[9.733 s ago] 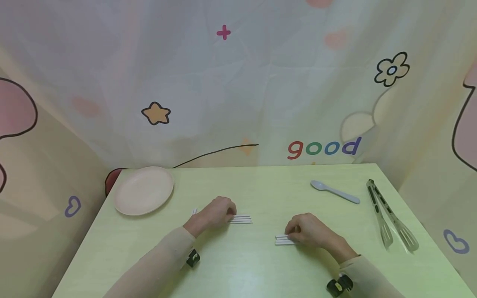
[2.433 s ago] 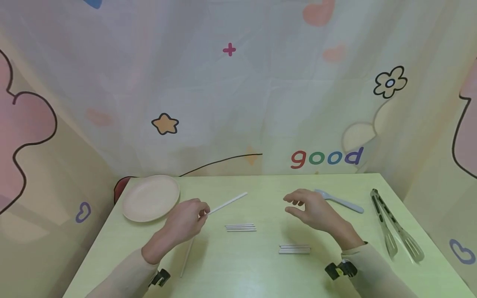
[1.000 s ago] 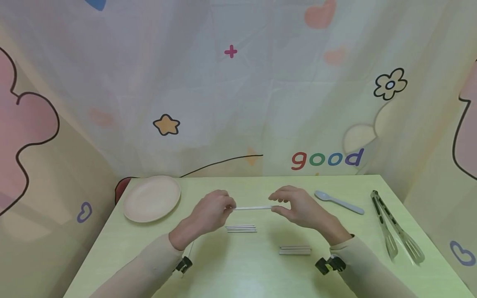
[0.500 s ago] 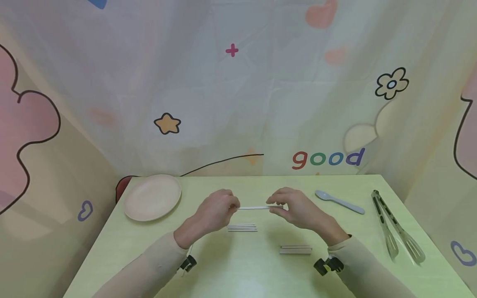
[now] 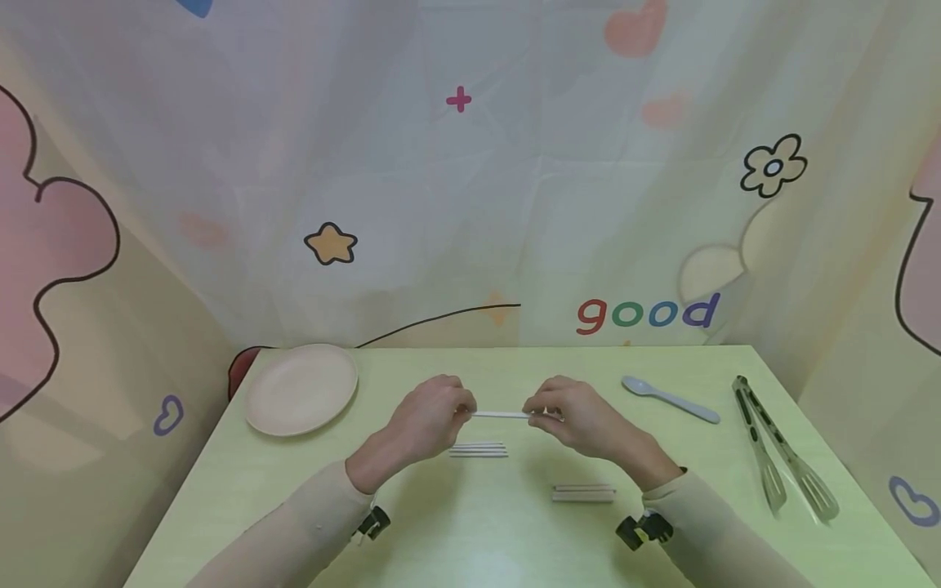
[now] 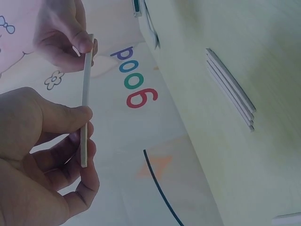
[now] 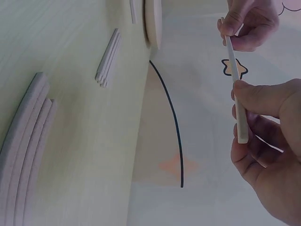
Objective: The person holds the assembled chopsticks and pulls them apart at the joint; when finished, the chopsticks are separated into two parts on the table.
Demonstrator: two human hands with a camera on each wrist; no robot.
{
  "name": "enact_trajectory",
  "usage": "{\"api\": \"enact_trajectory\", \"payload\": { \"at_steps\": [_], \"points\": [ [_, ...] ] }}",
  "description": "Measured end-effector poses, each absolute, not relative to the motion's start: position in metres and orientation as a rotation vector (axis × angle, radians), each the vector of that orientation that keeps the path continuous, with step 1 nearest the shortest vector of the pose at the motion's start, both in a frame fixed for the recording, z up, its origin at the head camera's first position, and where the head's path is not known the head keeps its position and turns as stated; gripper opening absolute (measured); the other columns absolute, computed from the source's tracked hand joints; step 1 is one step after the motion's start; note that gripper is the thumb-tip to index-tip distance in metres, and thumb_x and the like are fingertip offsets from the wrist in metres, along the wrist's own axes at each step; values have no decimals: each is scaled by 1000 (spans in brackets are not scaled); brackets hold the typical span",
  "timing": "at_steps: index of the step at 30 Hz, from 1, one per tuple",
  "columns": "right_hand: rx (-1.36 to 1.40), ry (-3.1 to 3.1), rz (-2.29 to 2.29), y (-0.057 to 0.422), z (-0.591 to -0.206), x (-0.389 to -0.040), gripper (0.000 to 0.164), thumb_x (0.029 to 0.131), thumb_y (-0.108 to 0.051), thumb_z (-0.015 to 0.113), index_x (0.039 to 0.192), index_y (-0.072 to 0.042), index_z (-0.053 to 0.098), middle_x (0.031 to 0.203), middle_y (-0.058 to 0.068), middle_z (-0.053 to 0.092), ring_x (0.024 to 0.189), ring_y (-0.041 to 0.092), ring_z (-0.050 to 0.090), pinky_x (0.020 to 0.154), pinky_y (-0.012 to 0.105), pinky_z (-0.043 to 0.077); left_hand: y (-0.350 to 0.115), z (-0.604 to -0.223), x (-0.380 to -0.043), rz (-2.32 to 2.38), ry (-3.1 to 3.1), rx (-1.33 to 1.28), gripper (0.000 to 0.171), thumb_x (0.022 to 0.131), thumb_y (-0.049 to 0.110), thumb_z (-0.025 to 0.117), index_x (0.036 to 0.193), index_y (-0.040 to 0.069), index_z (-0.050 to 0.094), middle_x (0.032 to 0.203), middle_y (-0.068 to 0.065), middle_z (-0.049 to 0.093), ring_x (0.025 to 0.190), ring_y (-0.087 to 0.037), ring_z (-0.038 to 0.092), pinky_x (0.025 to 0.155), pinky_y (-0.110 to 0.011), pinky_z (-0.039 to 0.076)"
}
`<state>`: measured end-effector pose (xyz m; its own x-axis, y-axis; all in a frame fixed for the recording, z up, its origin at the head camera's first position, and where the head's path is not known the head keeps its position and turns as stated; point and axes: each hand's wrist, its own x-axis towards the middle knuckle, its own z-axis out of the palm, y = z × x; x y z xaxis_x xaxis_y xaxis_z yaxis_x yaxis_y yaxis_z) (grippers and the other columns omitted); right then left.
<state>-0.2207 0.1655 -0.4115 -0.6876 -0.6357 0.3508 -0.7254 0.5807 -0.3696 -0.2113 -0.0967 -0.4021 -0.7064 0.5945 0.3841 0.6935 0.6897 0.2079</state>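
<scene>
A thin white stick [image 5: 500, 414] is held level above the table by both hands. My left hand [image 5: 432, 415] pinches its left end between thumb and fingertips. My right hand [image 5: 577, 415] pinches it near the other end, and the tip pokes out past the thumb in the right wrist view. Below, a row of short white sticks [image 5: 478, 450] lies side by side on the table. Nearer and to the right rests a second bunch of white sticks [image 5: 583, 493]. One more stick [image 7: 133, 10] lies toward the plate, mostly hidden by my left forearm in the head view.
A round pale plate [image 5: 301, 390] sits at the table's back left. At the back right lies a pale blue spoon [image 5: 671, 398], with metal tongs [image 5: 782, 449] farther right along the edge. A printed curtain [image 5: 470, 180] hangs behind the table [image 5: 470, 547].
Since 2.4 seconds ago, the left hand has brought the stick rightward and level. The right hand has come in from the right and closed its thumb and fingers on the free end.
</scene>
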Motion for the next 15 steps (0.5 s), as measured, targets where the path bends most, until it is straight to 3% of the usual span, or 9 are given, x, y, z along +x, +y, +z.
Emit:
{"api": "enact_trajectory", "payload": {
  "at_steps": [15],
  "points": [
    [1165,-2539,649,163,-418,-216,11,88,-2,68,94,-11,66,91,-5,59,86,10,55,74,25,53,-92,-407,-209,-600,-2602,-1058,8,84,-4,69,87,2,73,80,-4,65,77,-18,59,71,-29,52]
  ]
}}
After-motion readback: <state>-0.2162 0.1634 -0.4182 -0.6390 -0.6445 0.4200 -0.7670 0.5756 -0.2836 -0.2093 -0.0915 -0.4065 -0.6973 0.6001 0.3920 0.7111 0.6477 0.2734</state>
